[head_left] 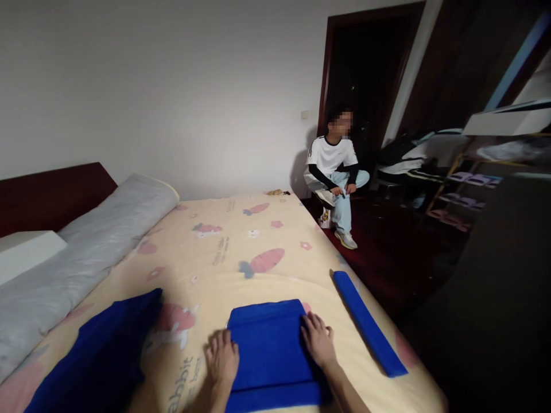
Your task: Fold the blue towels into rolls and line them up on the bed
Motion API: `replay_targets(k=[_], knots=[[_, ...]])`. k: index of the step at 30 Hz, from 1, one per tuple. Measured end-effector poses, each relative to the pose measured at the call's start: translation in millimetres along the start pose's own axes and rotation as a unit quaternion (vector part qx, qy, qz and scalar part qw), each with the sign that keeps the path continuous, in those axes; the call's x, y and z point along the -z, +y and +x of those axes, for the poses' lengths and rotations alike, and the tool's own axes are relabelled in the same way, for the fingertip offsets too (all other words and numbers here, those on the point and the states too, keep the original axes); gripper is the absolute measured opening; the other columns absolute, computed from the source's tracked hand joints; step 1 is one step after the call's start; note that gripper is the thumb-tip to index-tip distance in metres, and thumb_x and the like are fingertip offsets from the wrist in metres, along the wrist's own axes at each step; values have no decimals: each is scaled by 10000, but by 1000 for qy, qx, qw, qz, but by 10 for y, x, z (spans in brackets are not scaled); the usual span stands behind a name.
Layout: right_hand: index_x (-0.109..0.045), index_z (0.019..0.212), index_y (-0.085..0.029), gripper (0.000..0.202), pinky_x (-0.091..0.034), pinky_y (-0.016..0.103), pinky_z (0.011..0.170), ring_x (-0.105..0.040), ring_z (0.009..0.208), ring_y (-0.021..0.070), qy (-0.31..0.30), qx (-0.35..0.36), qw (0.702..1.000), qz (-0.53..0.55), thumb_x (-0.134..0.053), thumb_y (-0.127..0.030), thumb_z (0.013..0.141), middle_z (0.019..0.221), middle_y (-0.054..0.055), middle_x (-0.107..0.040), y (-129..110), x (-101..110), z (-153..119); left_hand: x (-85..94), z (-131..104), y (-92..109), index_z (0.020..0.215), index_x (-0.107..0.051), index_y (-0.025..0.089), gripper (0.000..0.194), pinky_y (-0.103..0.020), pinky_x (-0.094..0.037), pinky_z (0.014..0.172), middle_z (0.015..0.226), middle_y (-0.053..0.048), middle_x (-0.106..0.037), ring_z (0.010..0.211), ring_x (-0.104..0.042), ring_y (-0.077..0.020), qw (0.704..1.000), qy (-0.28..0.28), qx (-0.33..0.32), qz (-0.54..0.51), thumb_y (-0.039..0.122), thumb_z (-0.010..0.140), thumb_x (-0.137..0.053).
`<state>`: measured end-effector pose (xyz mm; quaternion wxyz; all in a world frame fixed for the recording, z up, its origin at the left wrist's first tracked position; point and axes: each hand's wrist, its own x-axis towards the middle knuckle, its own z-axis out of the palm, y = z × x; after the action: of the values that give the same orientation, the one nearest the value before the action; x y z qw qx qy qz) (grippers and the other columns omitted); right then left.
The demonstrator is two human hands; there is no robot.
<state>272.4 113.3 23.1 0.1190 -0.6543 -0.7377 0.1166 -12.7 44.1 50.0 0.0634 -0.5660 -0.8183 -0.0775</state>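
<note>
Could crease folded blue cloth (269, 347) by uneven pressure from left hand (222, 355) and right hand (318, 339), seemingly unclenched.

We see left forearm (220, 397) near, pointing far; right forearm (344, 387) slants far left. Left hand (224, 357): back up, fingers a little bent, aimed far. Right hand (319, 341): slightly farther, back up, fingers apart, aimed far left.

The bed (224, 278) and headboard (55, 195) show a bedroom.
</note>
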Motion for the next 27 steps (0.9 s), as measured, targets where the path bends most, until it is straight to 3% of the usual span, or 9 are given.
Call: replay_targets(k=[2,4,8,10,12,16,19,25,27], knots=[[-518,1358,-224,469,-304,568,1045,-370,1358,305,39,-5,999,-2,-289,-326,962,1476,127,-447,114,18,3,26,17,-120,1194,-618,153,417,-450,-375,987,1246,-125,-626,1178,-520,-264,1000,21,17,3,178,899,-324],[-519,1356,-238,463,-301,547,1055,-378,1353,289,44,55,997,26,-287,-335,967,1477,117,-448,-13,17,-30,22,1,-29,1230,-597,149,437,-413,-370,1015,1269,-119,-618,1198,-515,-238,999,15,-23,-32,169,908,-302],[-480,1385,-296,463,-269,516,1095,-378,1354,257,-55,199,974,92,-314,-418,971,1490,74,-439,-607,-27,-79,-62,-15,462,1336,-518,207,511,-352,-335,1082,1405,-56,-541,1311,-441,-175,977,-63,-167,-118,129,865,-336],[-456,1401,-306,478,-256,530,1102,-362,1366,262,-96,227,965,91,-343,-449,960,1509,62,-414,-751,-48,-40,-102,32,562,1363,-490,219,533,-370,-334,1088,1446,-45,-507,1338,-416,-175,970,-91,-184,-127,135,854,-354],[-476,1390,-284,481,-253,541,1100,-355,1372,276,-90,194,974,69,-348,-450,957,1511,77,-409,-664,-54,48,-114,115,446,1362,-494,219,512,-412,-329,1087,1443,-54,-514,1329,-427,-196,977,-87,-158,-110,162,874,-348],[-524,1351,-237,462,-279,574,1064,-371,1360,306,12,29,999,2,-301,-363,967,1463,126,-464,-106,-31,232,-64,280,-139,1271,-580,178,456,-449,-361,1036,1350,-100,-593,1255,-496,-231,998,-17,-46,-45,176,912,-298],[-525,1348,-236,458,-299,571,1056,-387,1347,305,48,32,998,-7,-294,-337,965,1452,123,-476,43,-28,256,-29,312,-298,1237,-607,168,452,-417,-378,1028,1331,-107,-608,1245,-509,-219,999,11,-17,-41,176,924,-281],[-411,1437,-287,501,-257,529,1110,-341,1387,255,-77,211,972,69,-328,-423,962,1530,70,-377,-701,-116,189,-101,246,476,1440,-387,234,603,-405,-308,1132,1531,-28,-388,1406,-339,-166,968,-99,-199,-119,120,849,-343],[-399,1444,-289,513,-244,524,1117,-326,1397,252,-109,217,968,61,-365,-394,943,1544,62,-350,-807,-105,230,-139,273,592,1454,-358,239,621,-417,-311,1131,1545,-28,-356,1417,-319,-166,963,-133,-205,-116,132,843,-349]])
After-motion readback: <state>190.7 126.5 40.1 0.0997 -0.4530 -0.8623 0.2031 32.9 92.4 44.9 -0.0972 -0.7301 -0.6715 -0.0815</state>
